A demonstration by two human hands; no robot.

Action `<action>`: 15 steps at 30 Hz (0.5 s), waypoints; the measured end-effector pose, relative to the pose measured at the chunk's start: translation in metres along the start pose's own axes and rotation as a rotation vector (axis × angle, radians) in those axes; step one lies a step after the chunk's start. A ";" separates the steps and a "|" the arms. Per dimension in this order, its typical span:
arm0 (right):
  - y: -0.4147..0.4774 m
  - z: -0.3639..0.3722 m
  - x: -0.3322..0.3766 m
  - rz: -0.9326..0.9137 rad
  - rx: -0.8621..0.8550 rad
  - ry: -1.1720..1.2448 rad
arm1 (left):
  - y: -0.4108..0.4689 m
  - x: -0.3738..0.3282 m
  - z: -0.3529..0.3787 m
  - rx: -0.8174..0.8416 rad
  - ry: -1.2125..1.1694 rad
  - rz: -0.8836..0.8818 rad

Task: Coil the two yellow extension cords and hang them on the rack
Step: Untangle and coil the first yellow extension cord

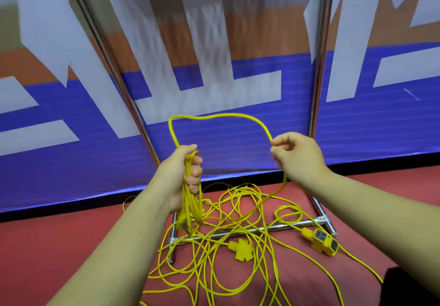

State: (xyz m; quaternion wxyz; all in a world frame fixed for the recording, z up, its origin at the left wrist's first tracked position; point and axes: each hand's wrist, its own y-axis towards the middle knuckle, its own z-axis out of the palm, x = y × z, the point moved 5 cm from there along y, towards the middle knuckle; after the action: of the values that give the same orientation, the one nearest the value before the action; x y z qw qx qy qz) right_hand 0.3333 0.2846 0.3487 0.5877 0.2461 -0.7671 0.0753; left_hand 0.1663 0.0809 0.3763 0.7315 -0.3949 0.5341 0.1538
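My left hand (184, 177) is closed around several hanging loops of a yellow extension cord (221, 116), with its plug dangling below the fist. From the fist the cord arches up and over to my right hand (294, 154), which pinches it between thumb and fingers. Below my right hand the cord drops into a tangled yellow pile (228, 241) on the red floor. A cross-shaped yellow socket (241, 249) and a block-shaped yellow socket (322, 240) lie in the tangle. The metal rack's base bar (283, 226) runs under the cords, with its two uprights (320, 67) rising behind.
A blue, white and orange banner wall (71, 139) stands right behind the rack. The rack's left upright (112, 67) leans across the view. A dark object (409, 286) sits at the bottom right corner. Red floor (47, 246) spreads to both sides of the cord pile.
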 end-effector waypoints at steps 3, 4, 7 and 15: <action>0.002 0.006 -0.014 -0.022 0.123 -0.414 | -0.002 -0.008 0.005 0.068 -0.096 0.079; 0.000 0.011 -0.018 -0.018 0.194 -0.504 | -0.004 -0.012 0.006 0.088 -0.131 0.123; -0.015 0.032 -0.017 -0.107 0.501 -0.749 | -0.013 -0.022 0.008 0.119 -0.172 0.250; -0.061 0.031 0.038 -0.286 0.984 -0.707 | -0.020 -0.022 0.006 -0.001 -0.090 0.376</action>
State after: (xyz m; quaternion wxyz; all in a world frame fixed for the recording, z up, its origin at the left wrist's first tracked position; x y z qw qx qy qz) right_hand 0.3276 0.2076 0.3642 0.1201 0.5984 -0.7501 0.2547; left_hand 0.1742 0.0771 0.4053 0.7127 -0.2813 0.5653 0.3056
